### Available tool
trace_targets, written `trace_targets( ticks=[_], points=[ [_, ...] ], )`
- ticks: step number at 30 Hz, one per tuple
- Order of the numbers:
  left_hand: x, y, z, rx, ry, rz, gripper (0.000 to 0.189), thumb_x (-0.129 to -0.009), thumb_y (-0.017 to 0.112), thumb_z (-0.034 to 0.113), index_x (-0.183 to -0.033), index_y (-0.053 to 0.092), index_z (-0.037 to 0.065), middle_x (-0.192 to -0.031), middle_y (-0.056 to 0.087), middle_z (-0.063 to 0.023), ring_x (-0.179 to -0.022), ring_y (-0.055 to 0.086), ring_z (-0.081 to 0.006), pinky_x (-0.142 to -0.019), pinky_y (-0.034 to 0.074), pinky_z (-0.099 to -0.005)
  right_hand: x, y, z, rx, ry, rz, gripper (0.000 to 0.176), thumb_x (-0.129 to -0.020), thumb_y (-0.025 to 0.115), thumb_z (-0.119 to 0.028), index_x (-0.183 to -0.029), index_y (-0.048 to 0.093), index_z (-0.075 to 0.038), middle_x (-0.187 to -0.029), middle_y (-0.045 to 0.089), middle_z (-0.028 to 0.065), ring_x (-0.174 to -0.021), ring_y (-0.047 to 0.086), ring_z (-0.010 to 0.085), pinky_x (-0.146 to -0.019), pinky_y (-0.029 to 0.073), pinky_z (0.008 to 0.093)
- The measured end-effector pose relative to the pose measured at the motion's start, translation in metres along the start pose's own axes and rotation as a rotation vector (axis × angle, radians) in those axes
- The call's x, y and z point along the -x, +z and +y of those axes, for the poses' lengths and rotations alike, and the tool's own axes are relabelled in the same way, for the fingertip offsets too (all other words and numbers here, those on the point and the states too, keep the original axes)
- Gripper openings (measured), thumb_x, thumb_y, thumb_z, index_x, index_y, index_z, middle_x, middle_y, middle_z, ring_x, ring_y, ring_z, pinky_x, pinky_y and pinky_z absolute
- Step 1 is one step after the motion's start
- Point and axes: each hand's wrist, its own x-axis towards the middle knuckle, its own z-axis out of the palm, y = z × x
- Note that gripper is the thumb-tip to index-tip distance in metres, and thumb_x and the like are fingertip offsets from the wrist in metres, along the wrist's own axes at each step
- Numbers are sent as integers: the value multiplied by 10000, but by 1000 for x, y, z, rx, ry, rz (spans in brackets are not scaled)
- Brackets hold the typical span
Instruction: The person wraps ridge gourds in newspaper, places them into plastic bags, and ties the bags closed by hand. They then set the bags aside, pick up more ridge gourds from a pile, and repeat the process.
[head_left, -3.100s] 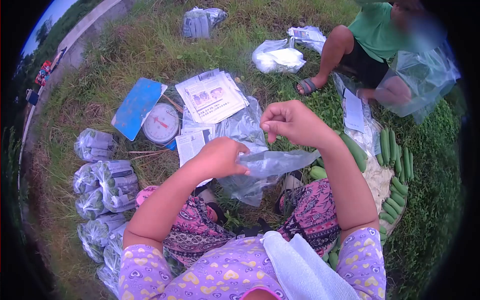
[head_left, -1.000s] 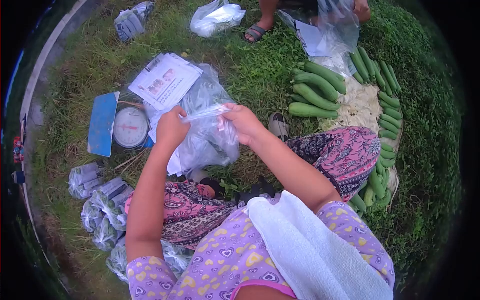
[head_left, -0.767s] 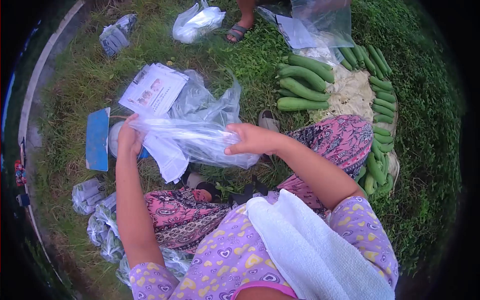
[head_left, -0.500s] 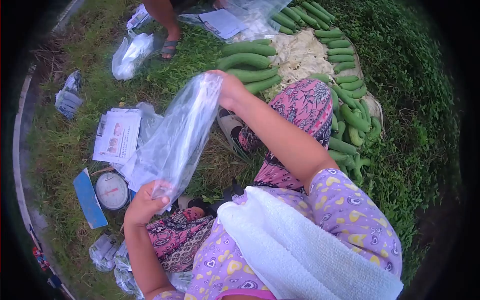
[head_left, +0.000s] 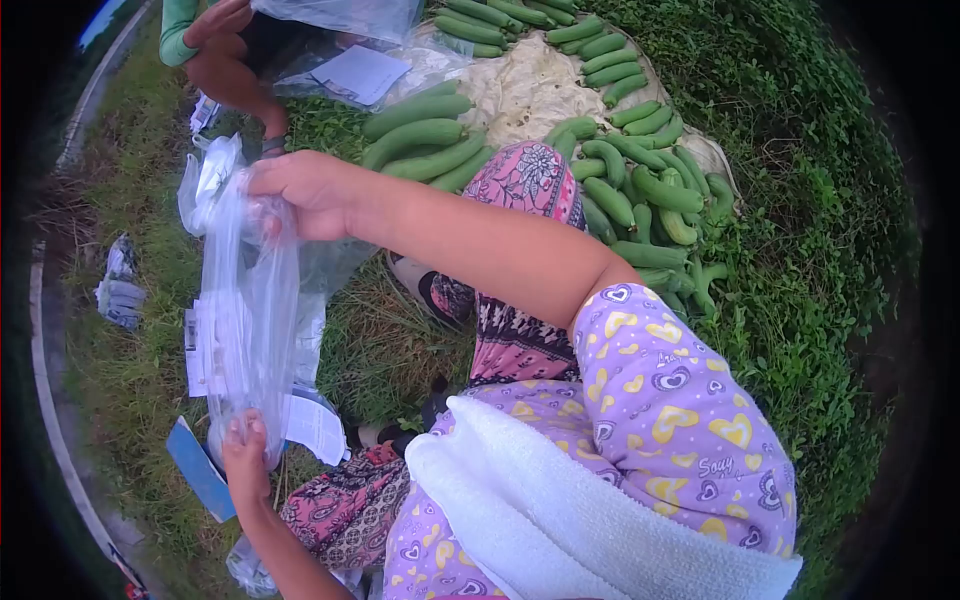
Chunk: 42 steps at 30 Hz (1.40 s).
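A clear plastic bag (head_left: 250,310) is stretched lengthwise between my two hands, over the grass on the left. My right hand (head_left: 310,195) grips its upper end, with fingers closed on the film. At the lower end, my left hand (head_left: 246,450) pinches the bag between thumb and fingers. Printed paper sheets (head_left: 316,428) lie behind and beside the bag. A blue board (head_left: 197,468) is close to my left hand, and the round scale seen earlier there is mostly hidden by the bag and hand.
Long green gourds (head_left: 425,140) lie in rows and piles on a pale cloth (head_left: 515,85). Another person's hand (head_left: 222,18) is near a plastic sheet (head_left: 345,15) at the top. A wrapped bundle (head_left: 122,290) rests on the grass, left. A white towel (head_left: 590,510) hangs over my front.
Both hands have moved left with the plastic bag, which has turned from slanted to nearly upright in view. The camera view has shifted, and the other person's hand and green sleeve now show.
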Motion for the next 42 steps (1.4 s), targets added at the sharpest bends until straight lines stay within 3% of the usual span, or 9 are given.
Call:
trace_targets(
  ticks=[6, 9, 13, 18, 24, 30, 35, 40, 42],
  points=[
    [-27, -71, 5, 835, 128, 82, 437, -905, 575, 248, -1249, 469, 1, -1035, 590, -67, -856, 573, -184, -762, 457, -320, 45, 10, -1, 1910, 69, -263, 308, -783, 637, -118, -1070, 598, -15, -945, 657, 133, -899, 642, 238, -747, 490, 320],
    [28, -14, 21, 369, 137, -383, 389, -931, 499, 215, -1241, 465, -17, -967, 609, -94, -877, 593, -206, -834, 472, -367, 7, -35, -50, 1128, -49, 457, 195, -822, 550, -68, -1006, 598, -22, -877, 656, 121, -717, 655, 236, -626, 513, 372],
    [-12, 10, 17, -35, 29, -96, 363, -947, 397, 158, -1244, 446, -44, -976, 611, -134, -921, 609, -215, -924, 475, -398, 15, 19, -51, 287, -31, 86, 170, -873, 556, -137, -1002, 573, -27, -857, 631, 67, -740, 643, 187, -610, 516, 349],
    [-6, -17, 36, 997, 157, 135, 410, -881, 539, 131, -1241, 437, -37, -1169, 549, -177, -992, 571, -216, -899, 448, -317, 37, 10, -51, 2065, 14, -412, 190, -883, 554, -148, -1046, 572, -52, -888, 643, 57, -764, 641, 171, -626, 518, 325],
    [5, 13, 25, -314, 237, -52, 426, -843, 620, 167, -1191, 493, -44, -1107, 571, -117, -880, 570, -157, -825, 443, -315, 25, 30, -69, 374, 66, -16, 238, -883, 575, -178, -1077, 564, -40, -887, 645, 87, -783, 638, 181, -619, 494, 311],
    [7, 5, 22, 765, 243, 51, 331, -900, 531, 172, -1164, 530, -28, -1094, 593, -125, -991, 550, -144, -863, 419, -267, 29, -4, -52, 2055, 118, -281, 246, -803, 611, -148, -988, 589, 13, -762, 638, 58, -718, 629, 250, -659, 484, 396],
    [18, 40, 29, -315, 262, -115, 263, -901, 517, 120, -1144, 516, 18, -1016, 595, -109, -926, 571, -157, -783, 442, -261, 7, 20, -80, 474, 8, 169, 119, -943, 445, -103, -1009, 531, -52, -883, 620, 67, -784, 639, 165, -691, 543, 342],
    [-32, -7, -11, 927, 149, 344, 217, -905, 433, 31, -1117, 475, 42, -988, 597, -113, -808, 608, -171, -714, 503, -289, 28, 11, -47, 1722, 362, -418, 483, -730, 735, -270, -1099, 588, 6, -922, 641, 79, -769, 603, 145, -747, 485, 286],
    [-8, 18, 0, 980, 278, -164, 344, -924, 418, 24, -1263, 360, 19, -1082, 575, -139, -906, 604, -172, -765, 507, -304, -4, -56, -58, 1767, 409, -21, 234, -789, 663, -156, -983, 629, -31, -799, 621, 53, -703, 561, 143, -605, 462, 310]
  ],
)
